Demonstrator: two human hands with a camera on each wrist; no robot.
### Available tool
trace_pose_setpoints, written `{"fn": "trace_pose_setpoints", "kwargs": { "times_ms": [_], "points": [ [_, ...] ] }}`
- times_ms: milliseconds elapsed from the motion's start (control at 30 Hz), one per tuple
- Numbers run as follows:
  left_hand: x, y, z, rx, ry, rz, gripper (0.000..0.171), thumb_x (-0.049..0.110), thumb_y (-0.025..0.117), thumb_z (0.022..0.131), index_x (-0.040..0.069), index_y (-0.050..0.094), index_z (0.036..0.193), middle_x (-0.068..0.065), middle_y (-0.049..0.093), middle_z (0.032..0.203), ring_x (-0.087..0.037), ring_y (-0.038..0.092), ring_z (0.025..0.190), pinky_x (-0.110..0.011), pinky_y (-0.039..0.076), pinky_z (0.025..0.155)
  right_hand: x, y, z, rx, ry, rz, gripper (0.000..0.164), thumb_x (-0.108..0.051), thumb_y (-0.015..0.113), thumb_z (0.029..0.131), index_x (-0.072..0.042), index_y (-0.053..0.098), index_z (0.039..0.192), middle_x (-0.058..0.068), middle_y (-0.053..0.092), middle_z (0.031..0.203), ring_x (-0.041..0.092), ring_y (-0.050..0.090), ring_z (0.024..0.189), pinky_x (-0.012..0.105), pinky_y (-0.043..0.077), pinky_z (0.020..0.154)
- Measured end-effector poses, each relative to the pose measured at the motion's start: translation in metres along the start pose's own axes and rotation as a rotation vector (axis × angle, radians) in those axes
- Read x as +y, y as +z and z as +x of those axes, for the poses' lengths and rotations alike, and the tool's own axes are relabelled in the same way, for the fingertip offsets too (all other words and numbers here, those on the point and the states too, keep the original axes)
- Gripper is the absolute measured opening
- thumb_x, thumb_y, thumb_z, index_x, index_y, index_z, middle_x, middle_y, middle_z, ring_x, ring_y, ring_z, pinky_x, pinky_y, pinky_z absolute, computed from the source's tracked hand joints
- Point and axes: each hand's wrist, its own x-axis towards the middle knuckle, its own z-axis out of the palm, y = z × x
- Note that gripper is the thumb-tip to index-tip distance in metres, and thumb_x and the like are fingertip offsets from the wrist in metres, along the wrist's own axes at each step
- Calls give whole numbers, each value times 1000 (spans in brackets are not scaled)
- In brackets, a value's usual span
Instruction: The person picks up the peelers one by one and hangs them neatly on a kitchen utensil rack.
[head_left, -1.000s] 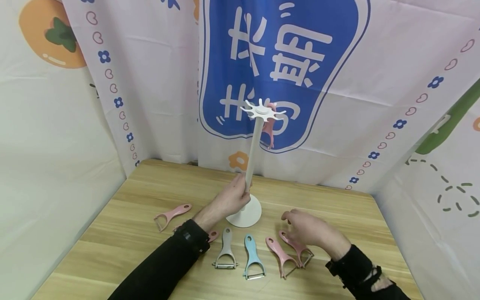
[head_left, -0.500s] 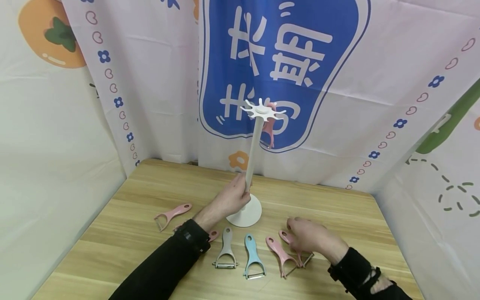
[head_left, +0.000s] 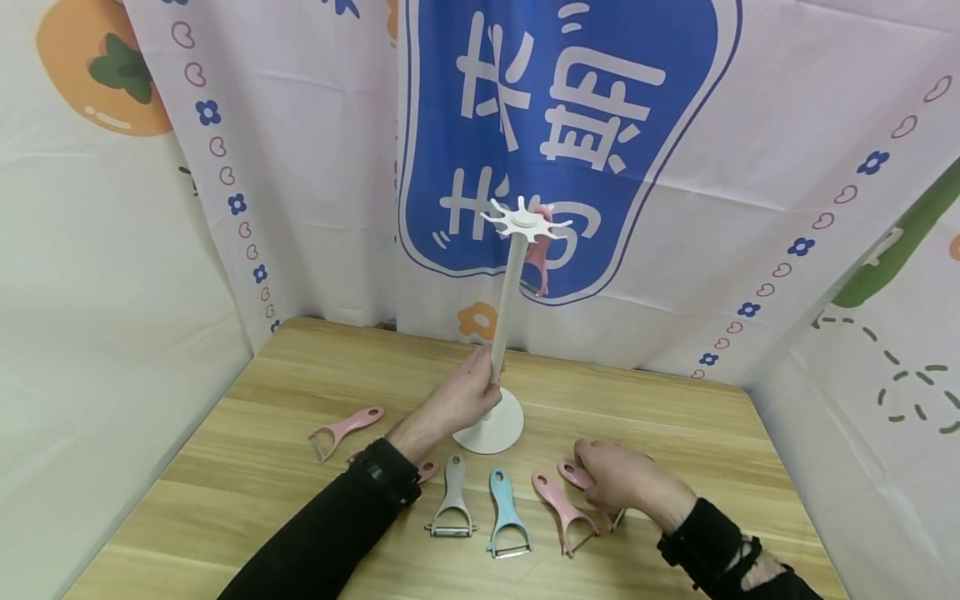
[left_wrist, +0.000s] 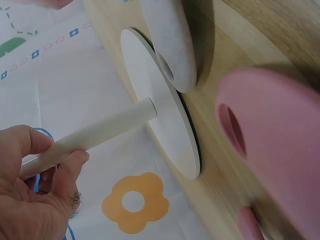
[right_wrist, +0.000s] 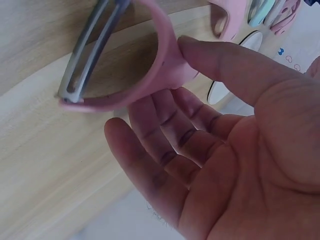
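My left hand (head_left: 461, 396) holds the pole (head_left: 510, 292) of a white stand low down, thumb and fingers round it in the left wrist view. A pink peeler (head_left: 536, 258) hangs from the hooked top (head_left: 522, 222). Over at the right, my right hand (head_left: 630, 479) pinches another pink peeler (right_wrist: 175, 70) at its neck, thumb on one side and fingers on the other. Its blade end is mostly covered by the hand in the head view. A second pink peeler (head_left: 551, 493) lies just beside it.
On the wooden table (head_left: 660, 408) lie a light blue peeler (head_left: 501, 493) and a grey peeler (head_left: 453, 485). Farther left is a pink peeler (head_left: 348, 427); one more pink handle (head_left: 427, 472) is partly hidden by my left wrist. Printed cloth (head_left: 337, 167) encloses the table.
My right hand has come down and slightly right onto the rightmost pink peeler, and its fingers have closed on it. The left hand and stand have stayed put.
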Motion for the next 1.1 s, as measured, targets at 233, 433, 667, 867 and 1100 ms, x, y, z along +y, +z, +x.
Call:
{"fn": "trace_pose_setpoints", "kwargs": {
  "times_ms": [233,433,667,867,1100],
  "points": [
    [0,0,0,1,-1,-13,50,3,59,96,6,43,143,-2,51,113,-16,61,104,-36,58,89,4,1,0,20,-31,9,32,-4,80,81,-12,62,107,-3,57,84,14,52,71,34,46,60],
    [0,1,0,-3,1,-10,49,3,59,95,6,43,142,-2,51,113,-15,61,104,-34,58,88,4,-6,0,45,-17,83,34,-3,77,84,-11,61,113,0,59,87,13,55,68,32,50,55],
    [0,0,0,2,5,5,44,3,60,95,7,46,137,-2,51,113,-16,61,103,-35,58,88,1,-19,2,90,3,128,26,-17,72,96,-11,60,119,-1,57,83,12,56,62,32,49,55],
    [0,1,0,-2,-4,4,40,3,59,95,7,47,133,-2,51,112,-16,61,102,-34,58,88,2,-33,4,188,-41,101,19,-19,67,100,-9,62,116,-1,57,84,9,55,63,31,49,55],
    [0,0,0,-3,-6,-12,39,3,59,95,7,48,133,-3,51,113,-17,61,103,-36,58,90,4,-49,5,233,-84,152,25,-13,66,100,-4,59,122,-2,60,79,9,59,59,29,51,55]
  ]
}}
